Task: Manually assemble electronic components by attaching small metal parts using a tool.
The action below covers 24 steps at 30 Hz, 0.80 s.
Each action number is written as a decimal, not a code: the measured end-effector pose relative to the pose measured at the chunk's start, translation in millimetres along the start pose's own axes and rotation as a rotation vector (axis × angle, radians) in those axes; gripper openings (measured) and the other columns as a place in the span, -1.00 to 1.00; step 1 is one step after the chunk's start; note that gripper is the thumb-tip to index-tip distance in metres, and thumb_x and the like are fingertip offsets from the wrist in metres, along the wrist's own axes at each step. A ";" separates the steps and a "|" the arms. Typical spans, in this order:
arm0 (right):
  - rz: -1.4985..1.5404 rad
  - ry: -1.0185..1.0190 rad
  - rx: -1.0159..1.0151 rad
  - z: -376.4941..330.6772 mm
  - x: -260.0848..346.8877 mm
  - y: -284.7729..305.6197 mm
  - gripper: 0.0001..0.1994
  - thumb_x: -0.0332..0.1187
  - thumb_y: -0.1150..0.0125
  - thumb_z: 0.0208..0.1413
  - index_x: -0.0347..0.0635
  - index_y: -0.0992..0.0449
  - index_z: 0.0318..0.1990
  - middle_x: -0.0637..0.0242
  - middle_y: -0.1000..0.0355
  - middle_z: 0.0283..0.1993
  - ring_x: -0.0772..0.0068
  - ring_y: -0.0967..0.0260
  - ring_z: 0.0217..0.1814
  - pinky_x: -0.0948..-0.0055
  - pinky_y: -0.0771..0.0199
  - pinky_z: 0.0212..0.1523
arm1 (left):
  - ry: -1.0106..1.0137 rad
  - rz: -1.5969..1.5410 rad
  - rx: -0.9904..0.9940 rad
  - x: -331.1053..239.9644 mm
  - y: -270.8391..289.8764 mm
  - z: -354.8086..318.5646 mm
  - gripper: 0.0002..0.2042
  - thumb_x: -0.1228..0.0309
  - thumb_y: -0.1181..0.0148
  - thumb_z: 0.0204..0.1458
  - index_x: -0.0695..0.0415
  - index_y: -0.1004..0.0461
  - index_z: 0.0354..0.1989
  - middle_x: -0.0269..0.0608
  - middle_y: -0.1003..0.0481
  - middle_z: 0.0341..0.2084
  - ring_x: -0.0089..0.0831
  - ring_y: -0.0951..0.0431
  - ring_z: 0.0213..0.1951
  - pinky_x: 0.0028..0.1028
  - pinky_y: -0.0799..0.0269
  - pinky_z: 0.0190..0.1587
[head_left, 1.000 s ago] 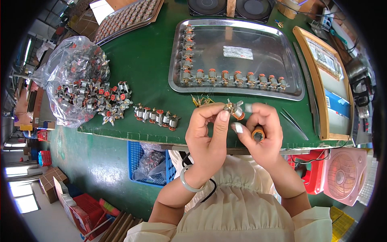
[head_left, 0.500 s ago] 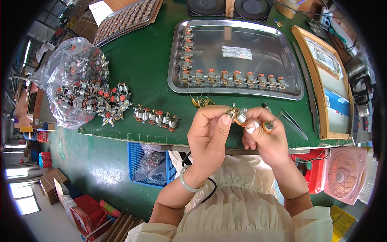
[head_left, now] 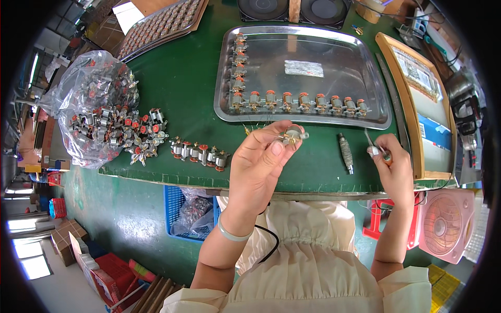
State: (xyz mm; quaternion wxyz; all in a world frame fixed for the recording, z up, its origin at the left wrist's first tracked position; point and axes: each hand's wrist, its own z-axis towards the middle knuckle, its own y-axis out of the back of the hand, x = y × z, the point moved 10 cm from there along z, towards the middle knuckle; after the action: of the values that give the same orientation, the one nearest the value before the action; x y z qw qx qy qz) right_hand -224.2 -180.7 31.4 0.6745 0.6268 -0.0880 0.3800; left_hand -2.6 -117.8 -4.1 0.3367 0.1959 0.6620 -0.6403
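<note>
My left hand [head_left: 261, 164] is raised over the table's near edge, pinching a small metal motor [head_left: 293, 134] between thumb and fingertips. Its round end and brass-coloured tabs face up. To the right, my right hand [head_left: 394, 164] is closed around a slim tool with a metal shaft [head_left: 369, 138]; its handle is mostly hidden in the fingers. A white wrap covers one fingertip. Between the hands lies a grey tool with a rough, wrapped grip [head_left: 345, 152]. Thin brass-coloured parts [head_left: 248, 128] lie partly hidden behind my left hand.
A steel tray [head_left: 383, 123] holds motors along its left and near sides. Left of it are a short row of motors [head_left: 199, 154], a loose pile [head_left: 138, 130] and a filled plastic bag [head_left: 94, 86]. A wooden frame [head_left: 413, 120] stands right; a blue crate [head_left: 172, 214] sits below.
My hands have moved apart. The right went right with its tool, uncovering the grey tool; the left shifted slightly left and up, keeping the motor. The tweezers seen earlier no longer show clearly.
</note>
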 end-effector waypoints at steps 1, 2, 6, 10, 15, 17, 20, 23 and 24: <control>0.208 -0.045 -0.005 -0.3 3.0 -0.3 -0.82 -0.57 -0.18 -0.15 -0.31 -0.34 -0.34 0.26 -0.28 -0.52 0.53 -0.25 -0.54 0.50 -0.24 -0.48 | 0.006 -0.003 0.006 2.3 -2.1 1.8 -0.85 0.41 -0.07 0.03 0.22 -0.34 -0.32 -0.01 -0.26 -0.06 -0.18 -0.36 -0.01 -0.30 -0.29 0.08; 0.333 0.045 -0.024 -1.5 20.8 -1.9 -0.83 -0.58 -0.15 -0.12 -0.32 -0.37 -0.31 0.28 -0.27 -0.56 0.66 -0.21 -0.56 0.63 -0.22 -0.53 | 0.010 0.014 0.006 1.8 -2.5 1.0 -0.85 0.41 -0.07 0.03 0.23 -0.33 -0.31 0.01 -0.26 -0.06 -0.17 -0.37 -0.03 -0.29 -0.29 0.08; 0.384 0.405 -0.033 -2.5 89.0 -12.6 -0.78 -0.59 -0.20 -0.20 -0.31 -0.39 -0.31 0.29 -0.29 -0.58 0.54 -0.25 -0.62 0.60 -0.25 -0.62 | -0.015 0.130 0.003 1.7 -3.7 -1.0 -0.86 0.43 -0.06 0.03 0.22 -0.33 -0.31 0.06 -0.28 -0.06 -0.17 -0.40 -0.07 -0.29 -0.31 0.04; 0.231 0.585 -0.052 -3.4 114.8 -21.8 -0.72 -0.62 -0.22 -0.30 -0.29 -0.38 -0.33 0.27 -0.28 -0.60 0.36 -0.25 -0.65 0.45 -0.23 -0.63 | -0.165 0.327 0.038 -8.6 -4.4 -3.1 -0.88 0.48 -0.06 0.03 0.22 -0.32 -0.30 0.07 -0.31 -0.08 -0.19 -0.41 -0.09 -0.33 -0.32 0.00; 0.161 0.644 -0.045 -3.4 123.4 -25.7 -0.68 -0.66 -0.19 -0.39 -0.26 -0.37 -0.34 0.32 -0.25 -0.64 0.32 -0.23 -0.66 0.43 -0.21 -0.63 | -0.200 0.397 0.058 -13.0 -7.8 -3.8 -0.87 0.56 -0.07 -0.01 0.23 -0.31 -0.28 0.06 -0.32 -0.08 -0.22 -0.40 -0.08 -0.35 -0.30 -0.03; 0.147 0.643 -0.054 -4.2 124.3 -25.4 -0.66 -0.67 -0.18 -0.43 -0.26 -0.37 -0.34 0.33 -0.24 -0.65 0.32 -0.23 -0.66 0.45 -0.21 -0.63 | -0.221 0.399 0.080 -14.6 -10.7 -3.5 -0.84 0.59 -0.09 -0.04 0.22 -0.31 -0.28 0.07 -0.31 -0.08 -0.22 -0.40 -0.08 -0.35 -0.30 -0.03; 0.267 0.579 0.003 -2.4 121.1 -28.6 -0.72 -0.66 -0.18 -0.32 -0.28 -0.37 -0.34 0.34 -0.24 -0.64 0.47 -0.22 -0.66 0.50 -0.21 -0.63 | -0.267 0.416 0.134 -16.8 -13.8 -2.8 -0.79 0.64 -0.12 -0.09 0.22 -0.29 -0.26 0.08 -0.31 -0.07 -0.22 -0.39 -0.07 -0.33 -0.30 -0.03; 0.615 0.330 0.143 2.7 100.1 -41.3 -0.84 -0.59 -0.15 -0.13 -0.32 -0.38 -0.33 0.37 -0.27 -0.63 0.64 -0.17 -0.64 0.58 -0.18 -0.63 | -0.309 0.463 0.203 -21.0 -18.0 -1.9 -0.76 0.66 -0.13 -0.11 0.23 -0.28 -0.26 0.10 -0.30 -0.07 -0.20 -0.39 -0.06 -0.32 -0.31 -0.03; 0.618 0.331 0.145 2.7 99.7 -39.4 -0.84 -0.59 -0.15 -0.13 -0.32 -0.38 -0.33 0.37 -0.27 -0.63 0.64 -0.17 -0.64 0.58 -0.18 -0.63 | -0.329 0.497 0.238 -22.4 -21.1 -2.4 -0.76 0.66 -0.13 -0.12 0.24 -0.27 -0.27 0.11 -0.29 -0.07 -0.19 -0.39 -0.06 -0.31 -0.33 -0.04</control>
State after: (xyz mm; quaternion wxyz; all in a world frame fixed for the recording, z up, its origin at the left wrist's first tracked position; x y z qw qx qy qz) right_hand -129.4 -140.2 60.6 0.4866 0.5468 -0.1358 0.6677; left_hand -2.0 -113.8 26.5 0.5599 0.2836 0.4510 -0.6346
